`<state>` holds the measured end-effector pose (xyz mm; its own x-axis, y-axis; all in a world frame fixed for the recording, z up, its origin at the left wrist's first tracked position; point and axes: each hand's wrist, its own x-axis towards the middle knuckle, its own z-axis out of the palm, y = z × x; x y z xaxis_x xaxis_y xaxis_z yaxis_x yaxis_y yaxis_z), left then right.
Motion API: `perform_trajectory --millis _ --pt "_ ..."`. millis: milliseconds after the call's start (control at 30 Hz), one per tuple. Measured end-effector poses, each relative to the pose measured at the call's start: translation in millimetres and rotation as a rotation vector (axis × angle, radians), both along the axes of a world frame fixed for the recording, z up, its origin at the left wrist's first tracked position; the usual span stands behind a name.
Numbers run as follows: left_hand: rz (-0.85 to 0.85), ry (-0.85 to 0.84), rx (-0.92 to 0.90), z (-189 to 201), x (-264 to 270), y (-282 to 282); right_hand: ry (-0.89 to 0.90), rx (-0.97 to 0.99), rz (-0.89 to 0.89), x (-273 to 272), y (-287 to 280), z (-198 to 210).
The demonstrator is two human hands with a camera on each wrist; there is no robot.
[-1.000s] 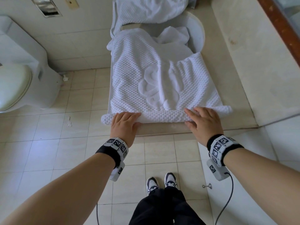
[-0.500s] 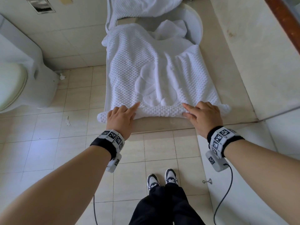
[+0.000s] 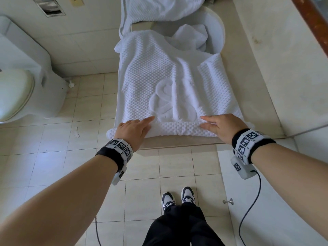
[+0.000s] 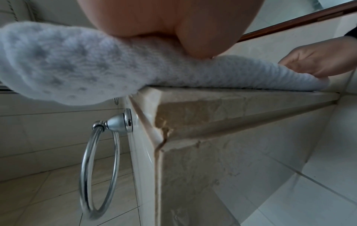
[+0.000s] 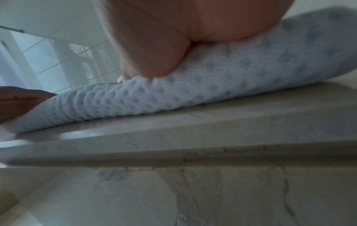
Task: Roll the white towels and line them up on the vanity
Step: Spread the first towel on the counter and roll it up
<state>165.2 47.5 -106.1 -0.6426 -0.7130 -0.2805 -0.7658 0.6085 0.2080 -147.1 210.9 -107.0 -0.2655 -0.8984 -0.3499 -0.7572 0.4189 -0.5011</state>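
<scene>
A white waffle towel (image 3: 159, 82) lies spread along the beige vanity top (image 3: 248, 82), its far end drooping into the sink (image 3: 217, 27). Its near edge is wound into a low roll (image 3: 177, 128) by the counter's front edge. My left hand (image 3: 140, 125) presses on the roll's left part with the fingers stretched forward. My right hand (image 3: 216, 124) lies flat on the right part. In the left wrist view the palm (image 4: 164, 23) rests on the roll (image 4: 77, 64), whose end overhangs the counter corner. The right wrist view shows the palm (image 5: 164, 38) pressing the roll (image 5: 193, 91).
A second white towel (image 3: 159, 8) is heaped at the far end of the vanity. A toilet (image 3: 26, 77) stands to the left. A chrome towel ring (image 4: 98, 160) hangs on the vanity's side. A cabinet knob (image 3: 228, 201) sticks out by my right leg.
Both hands have pushed the roll a little further up the towel, so it now reaches the embossed pattern. The left index finger has stretched out.
</scene>
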Motion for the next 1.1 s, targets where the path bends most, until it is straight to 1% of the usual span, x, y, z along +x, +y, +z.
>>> perform_trajectory --millis 100,167,267,333,433,500,633,767,900,1100 --pt "0.015 0.002 -0.043 -2 -1 -1 -0.020 0.026 -0.016 -3 -7 2" --pt "0.031 0.006 -0.061 -5 -1 -3 0.081 0.021 0.006 -5 -12 2" --pt "0.057 -0.006 -0.121 -8 -3 -7 0.309 -0.033 0.036 -5 -18 2" --pt "0.094 0.026 -0.174 -7 -6 -8 0.367 -0.092 0.026 -2 -20 2" --pt "0.159 0.145 -0.215 -4 -17 -3 0.365 -0.128 0.006 4 -18 3" --pt "0.170 0.212 -0.179 -4 -22 5 0.309 -0.119 -0.023 12 -17 5" --pt "0.225 0.257 -0.166 -5 -20 17 0.281 -0.182 -0.021 32 -14 1" --pt "0.170 0.314 -0.165 -10 -7 28 0.315 -0.298 0.003 41 2 -4" --pt "0.075 0.337 -0.195 -18 10 37 0.385 -0.317 0.074 45 21 -10" --pt "0.014 0.396 -0.187 -27 18 36 0.435 -0.406 0.017 45 23 -21"
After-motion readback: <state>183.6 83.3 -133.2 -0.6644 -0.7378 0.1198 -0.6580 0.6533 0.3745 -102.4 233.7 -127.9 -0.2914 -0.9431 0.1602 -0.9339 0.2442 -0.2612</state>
